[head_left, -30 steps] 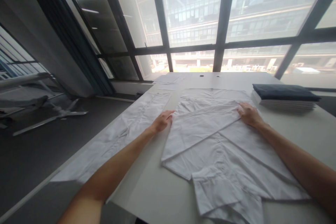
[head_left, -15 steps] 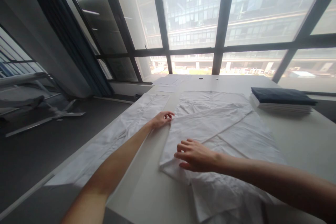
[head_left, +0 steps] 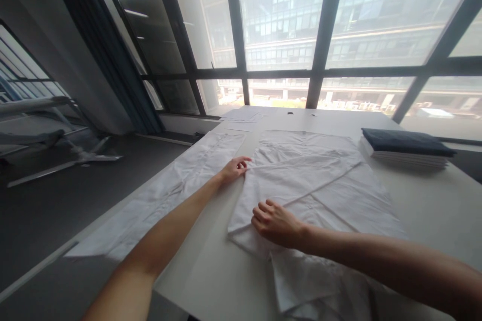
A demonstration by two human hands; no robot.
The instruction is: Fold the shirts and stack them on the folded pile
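A white garment [head_left: 320, 180], which looks like a shirt, lies partly folded on the white table. One panel is laid slantwise across it, and loose cloth hangs toward the near edge. My left hand [head_left: 234, 169] is at its left edge, thumb and forefinger pinched on the fabric there. Lower down, my right hand [head_left: 276, 220] rests over the near left part with fingers curled into the cloth; the fingertips are hidden. To the left, a second white garment [head_left: 184, 180] is spread along the table's side.
A folded dark cloth [head_left: 406, 141] tops a white stack [head_left: 410, 159] at the right. Paper sheets [head_left: 241, 114] lie at the far left of the table [head_left: 199, 261]. Windows [head_left: 282, 25] rise behind. A metal-framed object [head_left: 68, 150] stands on the floor at left.
My right hand's fingers have curled closed onto the cloth; before, they were more spread. My left hand has stayed at the garment's edge. The view has shifted slightly.
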